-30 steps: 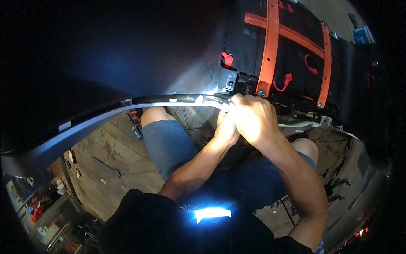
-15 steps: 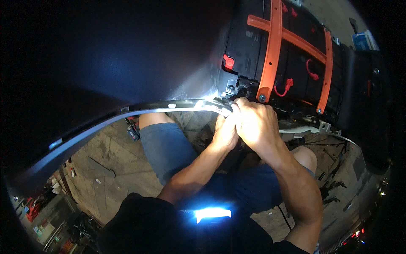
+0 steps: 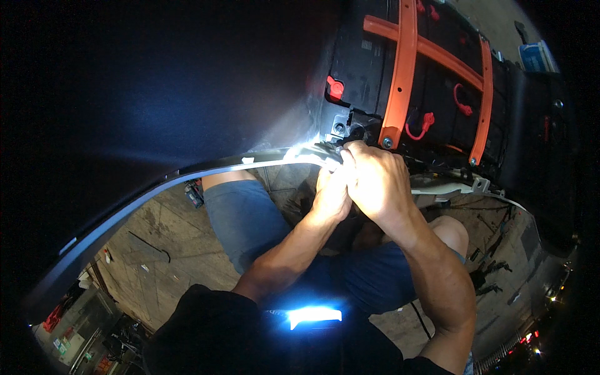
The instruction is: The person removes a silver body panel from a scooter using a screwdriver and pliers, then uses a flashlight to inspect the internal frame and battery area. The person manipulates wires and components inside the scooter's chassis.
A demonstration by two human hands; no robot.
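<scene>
A large black panel (image 3: 187,94), its kind not plain, fills the left and upper left. Its long curved rim (image 3: 206,167) runs from the lower left to my hands, with a small white clip (image 3: 248,160) on it. Below the rim's right end, my left hand (image 3: 331,197) is closed with its fingertips at the edge. My right hand (image 3: 378,181) lies against it, fingers bent over the same corner and thumb pressed in. Glare and the hands hide the exact contact. Just beyond them sits a metal bracket with a bolt (image 3: 339,128).
Orange metal bars (image 3: 400,87) cross a black unit at the upper right, with red caps (image 3: 427,120) on it. Under the panel, a drill-like tool (image 3: 194,194) and a thin hooked rod (image 3: 150,245) lie on the floor. More tools (image 3: 490,275) lie at the right.
The left stretch of the panel's rim has dropped lower and turned slightly, its clips shifting down and left. Both hands stay at the corner with hardly any movement.
</scene>
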